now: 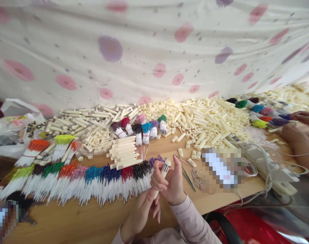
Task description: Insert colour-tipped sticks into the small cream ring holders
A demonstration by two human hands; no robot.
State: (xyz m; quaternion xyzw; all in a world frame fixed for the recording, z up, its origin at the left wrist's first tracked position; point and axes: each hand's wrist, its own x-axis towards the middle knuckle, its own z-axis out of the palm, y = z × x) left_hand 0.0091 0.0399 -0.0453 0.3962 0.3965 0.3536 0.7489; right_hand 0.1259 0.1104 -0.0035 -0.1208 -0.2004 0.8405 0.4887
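Observation:
A cream pen barrel (165, 169) with coloured tips showing at its top stands upright between both hands, above the front of the wooden table (93, 217). My right hand (172, 184) wraps its upper part, fingers curled around it. My left hand (144, 211) sits just below, fingertips at the barrel's lower end. Left of my hands lies a long row of refill bundles (75, 181) with coloured ends. Finished cream barrels (123, 152) are stacked just behind them.
A heap of cream pen parts (205, 118) fills the back of the table. Tweezers (186, 174) and rubber bands (196, 176) lie right of my hands. A power strip (266, 166) with cables sits at the right. Another person's hands (300, 135) are at the far right. A plastic bag (14, 128) lies at the left.

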